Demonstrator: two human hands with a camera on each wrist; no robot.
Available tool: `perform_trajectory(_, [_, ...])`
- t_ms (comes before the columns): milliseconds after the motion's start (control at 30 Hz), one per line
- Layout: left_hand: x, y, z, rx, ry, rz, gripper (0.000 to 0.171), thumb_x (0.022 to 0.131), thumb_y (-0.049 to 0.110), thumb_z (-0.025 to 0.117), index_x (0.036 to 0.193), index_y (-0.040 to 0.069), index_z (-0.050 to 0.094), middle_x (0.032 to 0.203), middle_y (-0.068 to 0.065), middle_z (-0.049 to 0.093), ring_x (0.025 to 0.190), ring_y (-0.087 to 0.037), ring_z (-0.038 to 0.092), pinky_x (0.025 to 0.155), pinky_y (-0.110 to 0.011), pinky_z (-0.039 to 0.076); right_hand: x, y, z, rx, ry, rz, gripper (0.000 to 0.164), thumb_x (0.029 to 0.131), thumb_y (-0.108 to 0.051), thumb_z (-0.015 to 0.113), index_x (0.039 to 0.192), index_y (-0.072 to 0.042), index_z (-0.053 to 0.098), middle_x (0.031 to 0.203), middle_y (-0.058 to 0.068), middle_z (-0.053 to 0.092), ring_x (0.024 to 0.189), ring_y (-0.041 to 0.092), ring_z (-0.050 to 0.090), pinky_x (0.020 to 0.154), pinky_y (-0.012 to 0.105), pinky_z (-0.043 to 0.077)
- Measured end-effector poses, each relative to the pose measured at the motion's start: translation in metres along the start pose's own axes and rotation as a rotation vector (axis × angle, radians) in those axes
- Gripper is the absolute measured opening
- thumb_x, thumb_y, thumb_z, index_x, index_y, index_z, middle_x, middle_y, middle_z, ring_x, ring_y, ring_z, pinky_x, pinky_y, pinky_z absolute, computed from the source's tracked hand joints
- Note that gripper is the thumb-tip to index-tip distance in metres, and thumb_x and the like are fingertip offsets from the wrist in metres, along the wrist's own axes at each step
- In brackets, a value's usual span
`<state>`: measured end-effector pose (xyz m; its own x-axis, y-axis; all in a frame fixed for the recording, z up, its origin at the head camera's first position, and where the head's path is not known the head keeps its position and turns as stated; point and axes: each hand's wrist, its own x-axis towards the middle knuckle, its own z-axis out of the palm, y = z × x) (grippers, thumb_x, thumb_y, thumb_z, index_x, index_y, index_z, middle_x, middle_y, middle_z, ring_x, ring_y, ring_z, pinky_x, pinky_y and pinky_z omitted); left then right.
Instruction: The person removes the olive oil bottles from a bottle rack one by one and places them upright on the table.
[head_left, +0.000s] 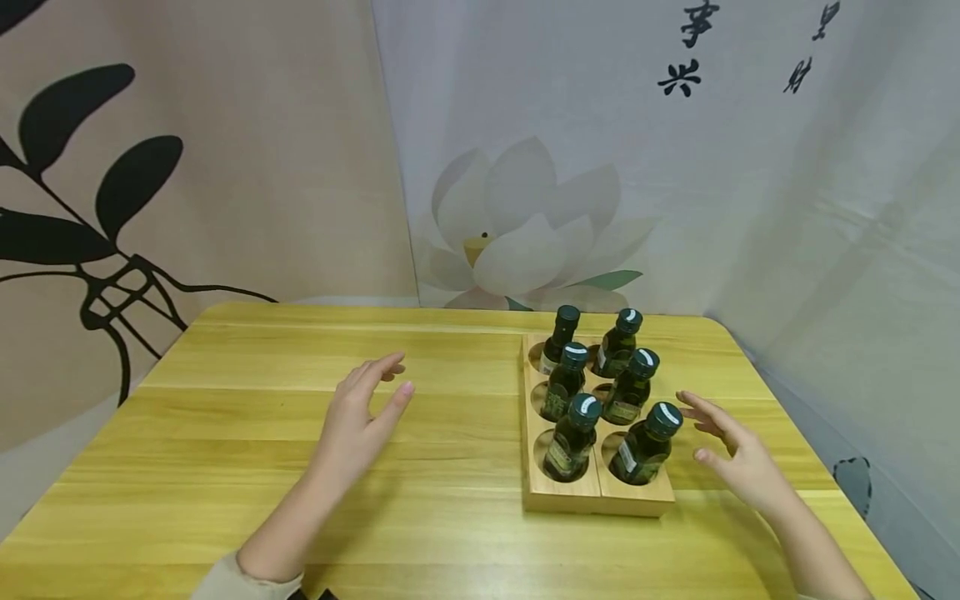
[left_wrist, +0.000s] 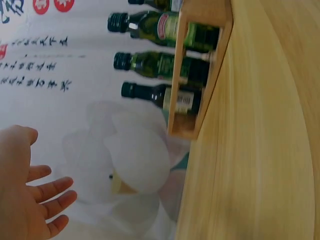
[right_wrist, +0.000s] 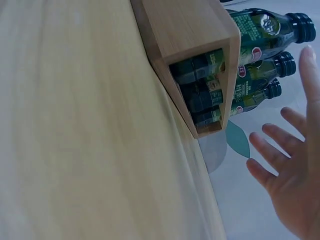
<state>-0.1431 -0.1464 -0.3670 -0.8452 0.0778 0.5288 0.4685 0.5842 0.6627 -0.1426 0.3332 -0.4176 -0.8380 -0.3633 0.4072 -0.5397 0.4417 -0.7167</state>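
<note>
Several dark green glass bottles with dark caps stand in the round holes of a wooden rack (head_left: 561, 503) on the right half of the table. The front right bottle (head_left: 641, 454) leans a little to the right; beside it is the front left bottle (head_left: 572, 442). My right hand (head_left: 738, 458) hovers just right of the rack, fingers spread and slightly bent, touching nothing. Well left of the rack my left hand (head_left: 360, 417) is held above the table, its fingers loosely bent and holding nothing. In the left wrist view a slimmer bottle (left_wrist: 160, 96) stands at the rack's far end.
The yellow wooden table (head_left: 225, 467) has its back edge against a pale cloth backdrop (head_left: 300, 167) printed with a lotus, leaves and dark characters. Another stretch of cloth hangs along the right side.
</note>
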Motion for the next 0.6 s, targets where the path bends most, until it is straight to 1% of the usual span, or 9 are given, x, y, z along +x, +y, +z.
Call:
perform_trajectory(100, [0.001, 0.006, 0.008, -0.038, -0.014, 0.021, 0.042, 0.094, 0.021, 0.064, 0.132, 0.005, 0.055, 0.116, -0.007, 0.061, 0.108, -0.025, 0.051, 0.09, -0.05, 0.039, -0.003, 0.0, 0.002, 0.0, -0.026, 0.048, 0.07, 0.089, -0.008, 0.067, 0.15, -0.008, 0.032, 0.15, 0.002, 0.037, 0.122, 0.003, 0.043, 0.097, 0.016, 0.034])
perform_trajectory(133, [0.001, 0.009, 0.011, -0.051, -0.018, 0.026, 0.042, 0.094, 0.021, 0.064, 0.132, 0.006, 0.055, 0.116, -0.006, 0.061, 0.108, -0.025, 0.051, 0.09, -0.05, 0.039, -0.005, 0.0, 0.003, -0.008, -0.035, 0.074, 0.072, 0.088, -0.009, 0.068, 0.15, -0.009, 0.032, 0.149, -0.002, 0.037, 0.121, 0.003, 0.043, 0.097, 0.018, 0.035])
perform_trajectory(200, [0.002, 0.014, 0.016, -0.078, -0.03, 0.033, 0.042, 0.093, 0.021, 0.064, 0.132, 0.006, 0.055, 0.117, -0.005, 0.061, 0.109, -0.023, 0.051, 0.09, -0.049, 0.041, -0.007, 0.001, 0.004, -0.023, -0.052, 0.117, 0.075, 0.086, -0.011, 0.07, 0.15, -0.01, 0.032, 0.147, -0.011, 0.038, 0.119, 0.004, 0.044, 0.098, 0.032, 0.038])
perform_trajectory(267, [0.003, 0.019, 0.021, -0.108, -0.041, 0.037, 0.042, 0.093, 0.021, 0.065, 0.132, 0.007, 0.055, 0.117, -0.003, 0.061, 0.11, -0.022, 0.051, 0.091, -0.048, 0.042, -0.01, 0.002, 0.006, -0.044, -0.065, 0.139, 0.078, 0.084, -0.013, 0.073, 0.15, -0.01, 0.032, 0.141, -0.02, 0.039, 0.117, 0.004, 0.046, 0.095, 0.042, 0.04])
perform_trajectory(333, [0.004, 0.023, 0.026, -0.137, -0.055, 0.039, 0.042, 0.094, 0.022, 0.064, 0.132, 0.009, 0.055, 0.118, -0.001, 0.06, 0.111, -0.02, 0.051, 0.092, -0.048, 0.042, -0.012, 0.003, 0.008, -0.043, -0.077, 0.132, 0.08, 0.083, -0.013, 0.074, 0.15, -0.007, 0.031, 0.137, -0.025, 0.038, 0.116, 0.005, 0.046, 0.094, 0.043, 0.041])
perform_trajectory(367, [0.004, 0.025, 0.028, -0.151, -0.062, 0.043, 0.042, 0.094, 0.023, 0.064, 0.132, 0.009, 0.055, 0.119, -0.001, 0.06, 0.111, -0.019, 0.05, 0.092, -0.048, 0.042, -0.013, 0.004, 0.009, -0.034, -0.082, 0.123, 0.081, 0.082, -0.013, 0.075, 0.15, -0.006, 0.031, 0.136, -0.027, 0.038, 0.116, 0.004, 0.046, 0.094, 0.041, 0.041])
perform_trajectory(433, [0.005, 0.029, 0.034, -0.17, -0.075, 0.052, 0.042, 0.094, 0.025, 0.064, 0.133, 0.011, 0.055, 0.119, 0.001, 0.059, 0.112, -0.018, 0.05, 0.092, -0.048, 0.043, -0.014, 0.005, 0.011, -0.003, -0.092, 0.106, 0.081, 0.082, -0.013, 0.075, 0.15, -0.006, 0.031, 0.135, -0.028, 0.038, 0.116, 0.001, 0.046, 0.094, 0.028, 0.039])
perform_trajectory(500, [0.006, 0.034, 0.04, -0.185, -0.087, 0.069, 0.042, 0.094, 0.026, 0.064, 0.133, 0.012, 0.055, 0.12, 0.001, 0.059, 0.113, -0.017, 0.05, 0.093, -0.047, 0.043, -0.014, 0.008, 0.012, 0.05, -0.107, 0.086, 0.081, 0.083, -0.015, 0.074, 0.15, -0.006, 0.03, 0.137, -0.026, 0.038, 0.117, 0.0, 0.045, 0.094, 0.02, 0.035])
perform_trajectory(600, [0.007, 0.04, 0.05, -0.199, -0.105, 0.091, 0.044, 0.093, 0.027, 0.065, 0.133, 0.013, 0.055, 0.122, 0.001, 0.059, 0.113, -0.016, 0.051, 0.095, -0.046, 0.042, -0.015, 0.012, 0.015, 0.111, -0.132, 0.07, 0.08, 0.086, -0.023, 0.073, 0.15, -0.006, 0.028, 0.136, -0.022, 0.041, 0.118, -0.001, 0.045, 0.095, 0.019, 0.034])
